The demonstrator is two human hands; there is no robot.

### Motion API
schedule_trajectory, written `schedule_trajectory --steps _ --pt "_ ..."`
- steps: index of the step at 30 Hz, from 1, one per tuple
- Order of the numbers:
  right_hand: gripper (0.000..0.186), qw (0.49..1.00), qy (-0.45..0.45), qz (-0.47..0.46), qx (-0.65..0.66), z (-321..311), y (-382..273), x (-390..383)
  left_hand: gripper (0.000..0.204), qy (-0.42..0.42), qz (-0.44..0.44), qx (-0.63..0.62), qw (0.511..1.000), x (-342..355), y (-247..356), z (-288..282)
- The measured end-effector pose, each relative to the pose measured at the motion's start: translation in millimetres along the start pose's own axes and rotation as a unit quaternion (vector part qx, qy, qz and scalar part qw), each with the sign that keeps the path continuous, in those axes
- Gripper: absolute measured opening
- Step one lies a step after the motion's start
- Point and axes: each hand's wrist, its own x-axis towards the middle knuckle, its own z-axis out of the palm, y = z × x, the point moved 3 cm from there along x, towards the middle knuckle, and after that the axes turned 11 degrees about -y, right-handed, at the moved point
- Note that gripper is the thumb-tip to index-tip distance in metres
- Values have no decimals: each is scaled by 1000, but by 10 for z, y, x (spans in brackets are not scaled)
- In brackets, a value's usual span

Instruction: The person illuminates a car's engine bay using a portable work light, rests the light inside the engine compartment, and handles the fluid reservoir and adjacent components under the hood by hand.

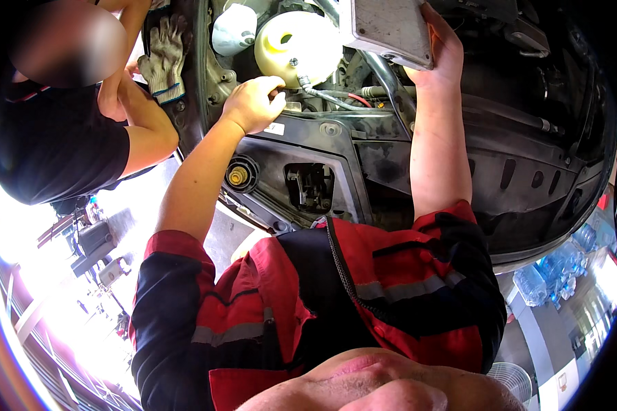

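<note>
My right hand (440, 60) grips a flat grey metal box (385, 29) by its right side and lower corner, holding it up over the engine bay. My left hand (255, 104) is at the lower edge of a round yellowish plastic reservoir (301, 48). Its fingers are curled in against that edge, and what they hold, if anything, is hidden. A hose fitting with a grey hose (336, 99) leaves the reservoir just right of my left hand. A white rounded container (234, 31) sits left of the reservoir.
On the left fender lies a knitted work glove (165, 58), beside a co-worker in a dark shirt (62, 144) leaning in. The headlight housing (308, 185) and dark front panel (445, 164) lie between me and the bay. Plastic bottles (552, 274) stand on the right.
</note>
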Motion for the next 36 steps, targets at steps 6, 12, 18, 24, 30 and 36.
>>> schedule_trajectory --steps 6,12,18,24,30,36 --pt "39 1000 -1 -2 -3 41 21 9 27 -2 -4 2 1000 -10 22 -17" --pt "39 1000 -13 2 -17 4 32 -7 31 -7 -7 -1 1000 -10 -55 14" --pt "39 1000 -12 1 -8 -9 13 1 33 -23 -14 -2 1000 8 1 -1" --pt "23 998 60 0 -1 -174 18 -26 32 -2 29 35 999 65 -23 50" --pt "29 989 -115 13 89 -453 92 38 30 9 25 -3 1000 47 -57 59" --pt "37 1000 0 15 -8 59 72 17 29 15 28 -13 999 17 -88 62"
